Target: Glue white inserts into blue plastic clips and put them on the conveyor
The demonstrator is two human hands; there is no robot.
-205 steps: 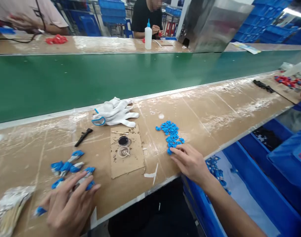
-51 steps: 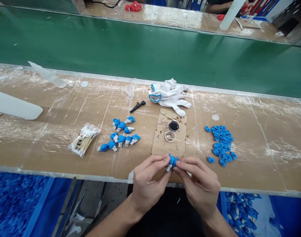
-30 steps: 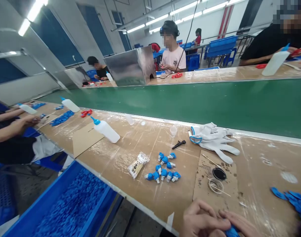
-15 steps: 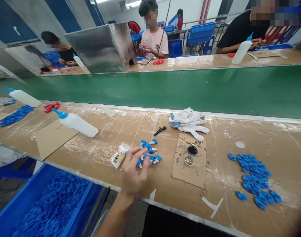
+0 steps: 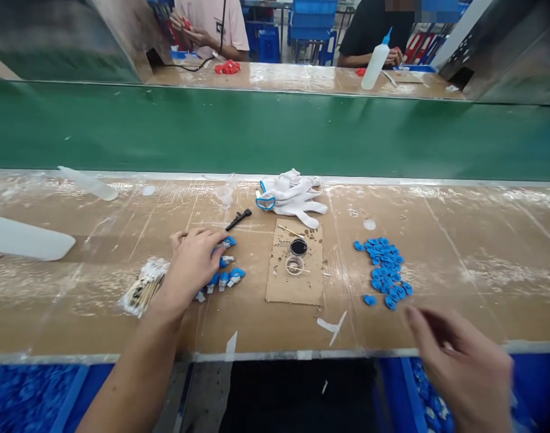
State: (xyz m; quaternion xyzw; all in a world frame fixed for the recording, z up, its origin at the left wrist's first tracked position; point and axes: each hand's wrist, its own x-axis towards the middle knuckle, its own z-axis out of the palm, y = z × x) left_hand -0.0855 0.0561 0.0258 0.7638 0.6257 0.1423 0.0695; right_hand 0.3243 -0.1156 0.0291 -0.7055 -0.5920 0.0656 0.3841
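Observation:
My left hand (image 5: pixel 191 264) lies with fingers stretched flat over a cluster of small blue-and-white assembled parts (image 5: pixel 227 276) on the brown worktable (image 5: pixel 459 240). Its fingertips reach the farthest part of the cluster. My right hand (image 5: pixel 459 367) hovers at the table's front edge, smeared by motion, fingers apart and nothing seen in them. It is just below and to the right of a pile of loose blue caps (image 5: pixel 385 270).
A cardboard scrap (image 5: pixel 295 288) carries a black dish (image 5: pixel 298 246) and a clear dish (image 5: pixel 294 265). White gloves (image 5: pixel 290 195), a black pin (image 5: pixel 238 219), bagged cotton swabs (image 5: pixel 142 288) and a white bottle (image 5: pixel 26 237) lie around. Behind runs a green belt (image 5: pixel 275 129); other people work across it. Blue bins (image 5: pixel 26 397) sit below.
The view swung back down over the table. My left hand slid further over the blue-and-white cluster. My right hand came into view at lower right, near the blue caps.

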